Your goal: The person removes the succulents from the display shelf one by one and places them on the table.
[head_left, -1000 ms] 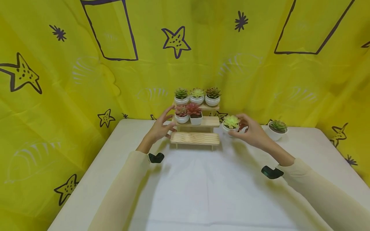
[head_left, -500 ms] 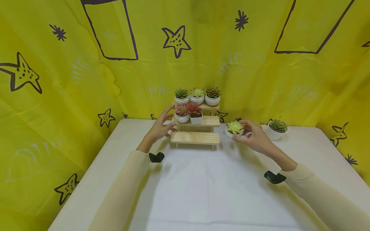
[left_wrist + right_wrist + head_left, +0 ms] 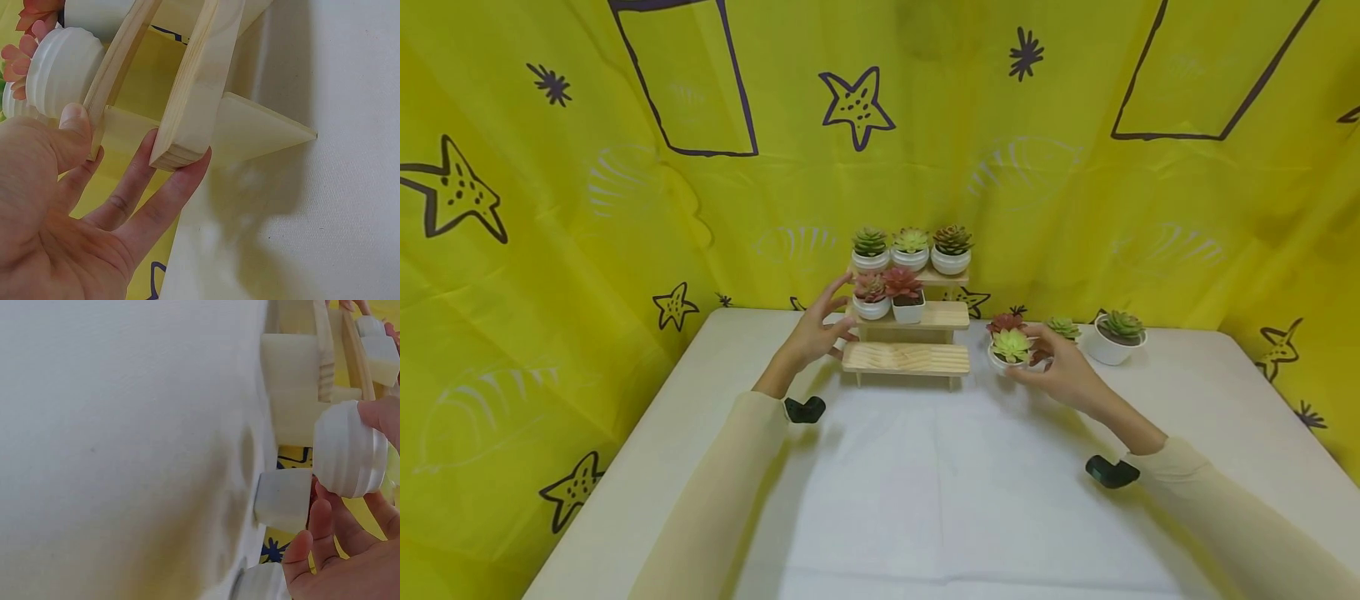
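A three-tier wooden plant stand stands on the white table. My left hand holds its left end, the thumb on the middle board by a white pot and the fingers around the board ends. Right of the stand, my right hand grips a small potted succulent with yellow-green leaves; in the right wrist view its ribbed white pot is between thumb and fingers, off the table. Behind it is a red succulent, its square pot partly hidden in the head view.
Three potted succulents line the top tier. Two reddish ones sit on the middle tier's left. A green succulent, partly behind my right hand, and another in a white pot stand at right. A yellow curtain hangs behind.
My right hand has moved the yellow-green succulent slightly right and nearer to me, which uncovers the red succulent behind it. The left hand has stayed at the stand.
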`<state>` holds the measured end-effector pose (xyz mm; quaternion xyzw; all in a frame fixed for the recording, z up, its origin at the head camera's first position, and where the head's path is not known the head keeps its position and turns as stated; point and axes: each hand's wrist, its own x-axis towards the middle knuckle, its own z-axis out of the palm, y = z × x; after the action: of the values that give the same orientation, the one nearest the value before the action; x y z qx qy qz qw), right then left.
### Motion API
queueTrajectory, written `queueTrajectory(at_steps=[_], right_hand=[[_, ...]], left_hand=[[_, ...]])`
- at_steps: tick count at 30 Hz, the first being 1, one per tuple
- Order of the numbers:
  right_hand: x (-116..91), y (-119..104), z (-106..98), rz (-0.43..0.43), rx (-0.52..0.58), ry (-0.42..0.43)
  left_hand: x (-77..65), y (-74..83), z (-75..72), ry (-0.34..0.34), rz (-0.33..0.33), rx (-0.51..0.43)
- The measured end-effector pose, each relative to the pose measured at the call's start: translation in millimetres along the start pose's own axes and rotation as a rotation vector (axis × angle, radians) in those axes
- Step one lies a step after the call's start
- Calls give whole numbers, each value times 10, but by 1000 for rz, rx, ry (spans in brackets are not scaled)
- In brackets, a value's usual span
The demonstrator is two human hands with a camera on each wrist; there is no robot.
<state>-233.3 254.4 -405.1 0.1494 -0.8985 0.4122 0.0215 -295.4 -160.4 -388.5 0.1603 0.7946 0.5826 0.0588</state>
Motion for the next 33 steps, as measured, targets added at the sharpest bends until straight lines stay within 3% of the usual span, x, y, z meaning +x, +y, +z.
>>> queueTrajectory(at_steps=[9, 19, 33], right_hand=[[5, 119, 62, 46, -24, -40], [1, 171, 128, 19, -58, -44], [-20, 229, 144, 60, -44, -69]], left_hand=[[3, -12, -6, 2, -2, -5], [-1, -13, -13, 0, 5, -1], [2, -19, -9, -2, 18, 6]])
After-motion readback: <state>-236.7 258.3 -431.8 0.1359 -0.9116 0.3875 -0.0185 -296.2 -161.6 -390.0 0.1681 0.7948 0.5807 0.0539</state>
